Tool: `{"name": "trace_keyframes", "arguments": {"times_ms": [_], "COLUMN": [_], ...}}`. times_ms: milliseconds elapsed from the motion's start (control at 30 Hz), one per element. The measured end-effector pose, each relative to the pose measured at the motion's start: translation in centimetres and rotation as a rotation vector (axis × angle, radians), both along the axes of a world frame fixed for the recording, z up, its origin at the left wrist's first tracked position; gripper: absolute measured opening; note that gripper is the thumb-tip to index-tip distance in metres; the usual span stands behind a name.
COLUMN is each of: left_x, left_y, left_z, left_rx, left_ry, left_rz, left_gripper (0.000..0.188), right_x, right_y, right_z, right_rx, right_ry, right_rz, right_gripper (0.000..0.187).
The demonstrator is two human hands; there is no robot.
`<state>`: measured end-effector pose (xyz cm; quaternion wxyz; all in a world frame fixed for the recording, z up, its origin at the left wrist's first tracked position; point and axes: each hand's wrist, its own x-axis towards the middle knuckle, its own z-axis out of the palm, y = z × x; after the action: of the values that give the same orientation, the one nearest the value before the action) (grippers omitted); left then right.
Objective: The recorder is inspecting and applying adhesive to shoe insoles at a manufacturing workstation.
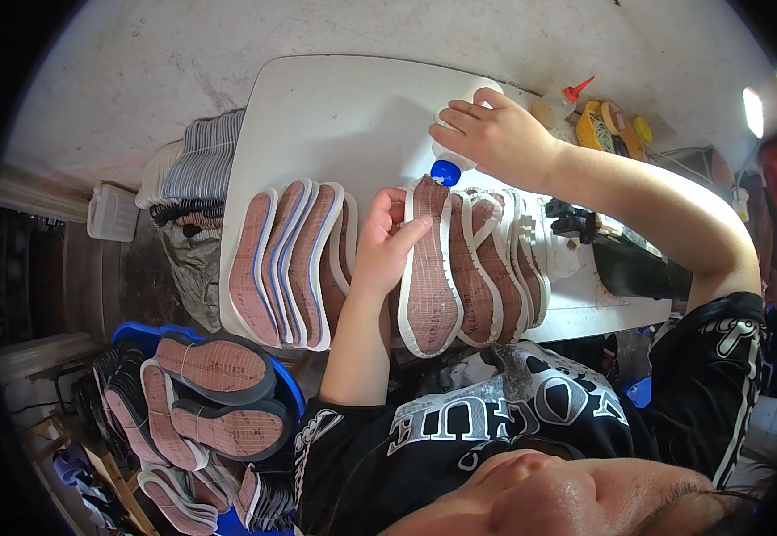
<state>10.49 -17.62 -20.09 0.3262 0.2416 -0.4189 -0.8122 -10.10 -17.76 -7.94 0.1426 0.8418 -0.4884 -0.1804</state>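
My left hand [391,239] is closed on a reddish-brown shoe insole [434,286] with a white edge, its thumb lying on the insole's face. The narrow end of that insole points away from me. Above it, my right hand [487,125] wraps around a white squeeze bottle [467,154], tilted with its blue cap [445,172] down. The cap is close to the insole's far tip; I cannot tell whether they touch. More white-edged insoles [482,290] overlap in a row to the right. To the left, several insoles [303,268] with blue-lined edges fan out.
A white table [335,107] carries the insoles. At its right are a bottle with a red nozzle [574,93], a yellow basket [596,129] and a dark metal tool [574,221]. A blue tub [290,375] of bundled insoles stands lower left, and grey stacks [205,161] sit beyond the table's left edge.
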Motion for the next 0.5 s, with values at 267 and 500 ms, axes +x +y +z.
{"name": "trace_keyframes", "arguments": {"times_ms": [267, 500], "left_x": [0.19, -0.04], "left_y": [0.08, 0.15], "left_z": [0.30, 0.05], "left_rx": [0.004, -0.025], "left_ry": [0.006, -0.005], "left_rz": [-0.018, 0.013], "left_gripper": [0.028, 0.028], "right_x": [0.65, 0.89], "right_y": [-0.02, -0.10], "right_z": [0.03, -0.18], "right_rx": [-0.036, -0.053], "right_ry": [0.123, 0.182], "right_rz": [0.035, 0.058], "right_gripper": [0.044, 0.042]}}
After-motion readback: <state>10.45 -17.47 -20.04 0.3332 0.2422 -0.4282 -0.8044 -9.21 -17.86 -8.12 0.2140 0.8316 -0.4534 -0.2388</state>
